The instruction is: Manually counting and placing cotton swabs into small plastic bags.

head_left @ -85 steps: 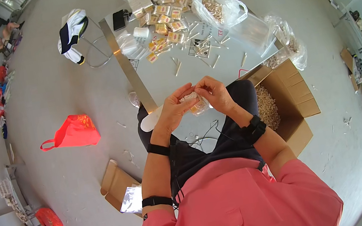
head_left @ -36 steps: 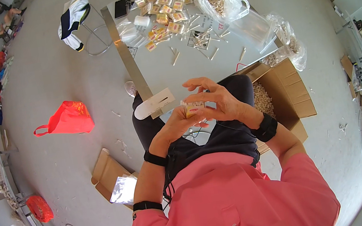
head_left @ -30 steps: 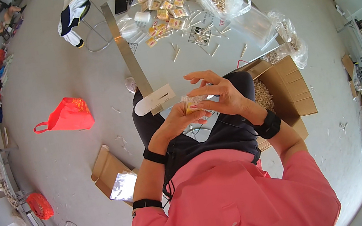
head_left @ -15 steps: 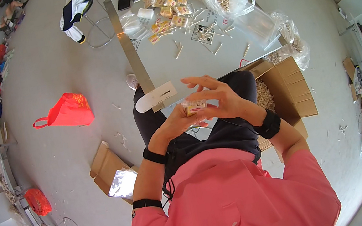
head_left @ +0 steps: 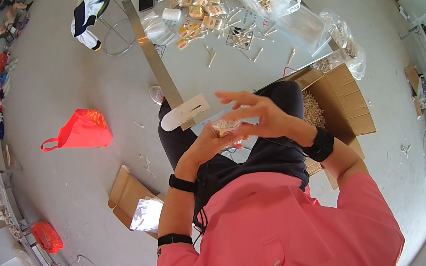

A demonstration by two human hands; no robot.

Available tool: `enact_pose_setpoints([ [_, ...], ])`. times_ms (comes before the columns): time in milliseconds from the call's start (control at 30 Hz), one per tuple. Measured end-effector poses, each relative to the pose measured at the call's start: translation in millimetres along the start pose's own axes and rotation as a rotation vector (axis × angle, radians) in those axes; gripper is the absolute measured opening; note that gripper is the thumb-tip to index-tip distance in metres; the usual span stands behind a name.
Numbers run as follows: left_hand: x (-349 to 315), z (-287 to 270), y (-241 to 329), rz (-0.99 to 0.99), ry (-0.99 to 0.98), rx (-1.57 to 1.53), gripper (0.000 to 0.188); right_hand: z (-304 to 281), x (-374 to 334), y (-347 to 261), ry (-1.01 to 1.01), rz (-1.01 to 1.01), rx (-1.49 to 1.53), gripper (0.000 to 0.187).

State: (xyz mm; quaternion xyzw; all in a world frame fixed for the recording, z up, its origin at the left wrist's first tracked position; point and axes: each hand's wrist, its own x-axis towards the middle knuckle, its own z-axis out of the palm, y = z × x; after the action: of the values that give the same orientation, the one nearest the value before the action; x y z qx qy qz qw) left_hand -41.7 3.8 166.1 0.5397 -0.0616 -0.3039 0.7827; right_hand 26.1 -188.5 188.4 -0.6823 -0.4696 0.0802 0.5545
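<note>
Head view, looking down over my lap: my left hand (head_left: 205,147) cradles a small clear packet (head_left: 227,126) from below, fingers curled around it, while my right hand (head_left: 256,117) pinches its top edge with thumb and forefinger, the other fingers spread. The packet sits between both hands, just above my knees. At 3 o'clock stands an open cardboard box (head_left: 345,104) with pale small pieces inside. At 12 o'clock the bench (head_left: 237,74) carries more filled packets (head_left: 201,15). At 9 o'clock a red bag (head_left: 79,131) lies on the floor.
</note>
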Motion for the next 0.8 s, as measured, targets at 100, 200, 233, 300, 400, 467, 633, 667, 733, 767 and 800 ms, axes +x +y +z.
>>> enact_pose_setpoints([
  [100, -0.9, -1.7, 1.5, -0.033, 0.076, -0.038, 0.035, -10.1, 3.8, -7.1, 0.052, 0.110, -0.083, 0.027],
  [200, 1.1, -9.0, -4.8, -0.039, 0.101, 0.005, 0.037, -5.5, 4.8, -1.2, -0.003, 0.136, -0.056, 0.020],
  [233, 2.0, -11.9, -7.0, -0.043, 0.092, 0.033, 0.038, -4.4, 5.3, -0.2, -0.001, 0.133, -0.058, 0.020],
  [300, 1.2, -21.7, -14.2, -0.050, 0.105, 0.108, 0.041, 0.5, 9.2, 0.7, 0.016, 0.140, -0.029, 0.017],
  [400, 0.2, -17.9, -14.0, 0.084, 0.231, 0.204, 0.046, 6.5, 8.2, 4.9, 0.090, 0.198, 0.006, 0.012],
  [467, -5.5, -7.8, -2.3, 0.229, 0.343, 0.224, 0.048, 9.2, 5.3, 10.0, 0.124, 0.163, -0.064, 0.012],
  [633, -15.2, 1.8, 33.2, 0.653, 0.619, 1.207, 0.039, 16.4, 4.9, 10.6, 0.167, 0.049, -0.216, 0.012],
  [667, -13.2, -2.5, 32.7, 0.677, 0.562, 1.358, 0.032, 17.7, 5.3, 11.6, 0.184, 0.048, -0.201, 0.012],
  [733, -8.6, -5.2, 28.5, 0.699, 0.577, 1.331, 0.023, 17.4, 5.7, 13.5, 0.199, 0.048, -0.186, 0.012],
  [767, -7.9, -6.6, 25.5, 0.672, 0.556, 1.231, 0.023, 16.4, 5.6, 12.8, 0.200, 0.051, -0.160, 0.013],
  [800, -7.5, -7.7, 22.2, 0.644, 0.533, 1.130, 0.023, 15.5, 5.3, 12.1, 0.201, 0.055, -0.136, 0.015],
])
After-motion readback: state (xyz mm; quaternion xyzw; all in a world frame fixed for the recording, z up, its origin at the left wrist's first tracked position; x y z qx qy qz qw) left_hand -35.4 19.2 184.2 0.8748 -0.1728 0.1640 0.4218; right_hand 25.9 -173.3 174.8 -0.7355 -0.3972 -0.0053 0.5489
